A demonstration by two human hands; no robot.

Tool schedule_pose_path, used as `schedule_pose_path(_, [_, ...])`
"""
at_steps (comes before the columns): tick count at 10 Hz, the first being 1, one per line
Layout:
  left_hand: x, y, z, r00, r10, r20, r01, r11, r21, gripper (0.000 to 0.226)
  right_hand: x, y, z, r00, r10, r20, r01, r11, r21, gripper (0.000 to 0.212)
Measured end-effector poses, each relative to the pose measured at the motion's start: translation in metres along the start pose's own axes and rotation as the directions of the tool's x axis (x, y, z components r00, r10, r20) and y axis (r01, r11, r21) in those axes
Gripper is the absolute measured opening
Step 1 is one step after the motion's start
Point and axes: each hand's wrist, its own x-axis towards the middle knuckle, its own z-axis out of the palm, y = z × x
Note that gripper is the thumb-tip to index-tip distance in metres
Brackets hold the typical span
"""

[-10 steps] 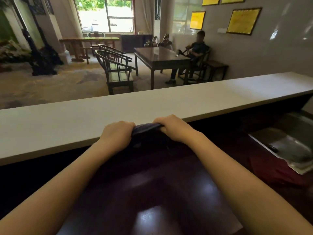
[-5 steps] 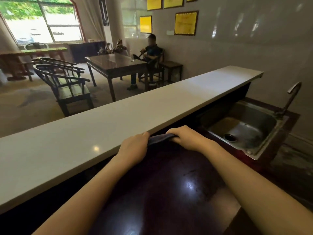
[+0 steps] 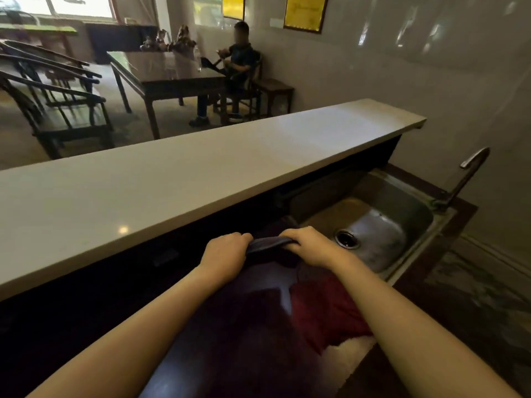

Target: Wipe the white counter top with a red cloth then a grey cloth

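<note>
Both of my hands grip a dark grey cloth (image 3: pixel 265 244) stretched between them, held low over the dark wooden lower counter. My left hand (image 3: pixel 225 252) holds its left end and my right hand (image 3: pixel 309 246) its right end. The long white counter top (image 3: pixel 178 170) runs from left to right just beyond my hands, higher up. A red cloth (image 3: pixel 324 314) lies crumpled on the dark lower counter under my right forearm, near the sink.
A steel sink (image 3: pixel 413 222) with a tap (image 3: pixel 471 173) sits to the right, below the white counter's end. The dark lower counter (image 3: pixel 230 354) lies under my arms. Beyond the counter are a dark table (image 3: pixel 166 70), chairs (image 3: pixel 60 110) and a seated person (image 3: pixel 238 61).
The view has swung to the right, bringing the sink and the red cloth into sight. My hands have moved right along the lower counter, still holding the grey cloth between them.
</note>
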Motion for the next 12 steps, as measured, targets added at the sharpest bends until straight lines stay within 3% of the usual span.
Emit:
schedule_pose_path(1, [0.037, 0.021, 0.028, 1.000, -0.018, -0.012, 0.018, 0.999, 0.037, 0.022, 0.022, 0.048, -0.003, 0.999, -0.006, -0.032, 0.007, 1.000, 0.025, 0.021])
schedule_pose_path(3, [0.091, 0.042, 0.074, 0.991, -0.087, -0.106, 0.103, 0.983, 0.152, 0.032, 0.069, 0.113, 0.012, 0.987, -0.062, -0.148, 0.067, 0.997, 0.030, 0.040])
schedule_pose_path(5, [0.089, 0.056, 0.136, 0.991, -0.115, 0.073, 0.108, 0.989, 0.100, 0.045, 0.070, 0.166, 0.051, 0.993, -0.084, 0.084, 0.089, 0.995, -0.049, 0.045])
schedule_pose_path(6, [0.076, 0.069, 0.161, 0.973, -0.137, 0.185, 0.122, 0.989, 0.086, 0.051, 0.062, 0.179, 0.064, 0.987, -0.112, 0.113, 0.115, 0.993, -0.024, 0.049])
schedule_pose_path(7, [0.070, 0.072, 0.168, 0.959, -0.151, 0.241, 0.137, 0.988, 0.073, 0.059, 0.055, 0.184, 0.069, 0.978, -0.149, 0.148, 0.166, 0.980, -0.109, 0.059])
schedule_pose_path(8, [0.060, 0.069, 0.172, 0.951, -0.120, 0.285, 0.117, 0.993, 0.028, 0.066, 0.048, 0.189, 0.071, 0.954, -0.141, 0.265, 0.199, 0.958, -0.208, 0.079])
schedule_pose_path(9, [0.054, 0.066, 0.171, 0.939, -0.096, 0.331, 0.109, 0.994, -0.021, 0.071, 0.047, 0.185, 0.071, 0.952, -0.087, 0.294, 0.156, 0.962, -0.223, 0.081])
schedule_pose_path(11, [0.057, 0.058, 0.138, 0.859, -0.082, 0.506, 0.121, 0.992, -0.045, 0.075, 0.054, 0.150, 0.057, 0.915, 0.084, 0.395, 0.029, 0.962, -0.272, 0.076])
schedule_pose_path(12, [0.045, 0.048, 0.111, 0.758, -0.099, 0.644, 0.166, 0.985, -0.044, 0.072, 0.055, 0.111, 0.026, 0.862, 0.155, 0.482, -0.029, 0.966, -0.258, 0.072])
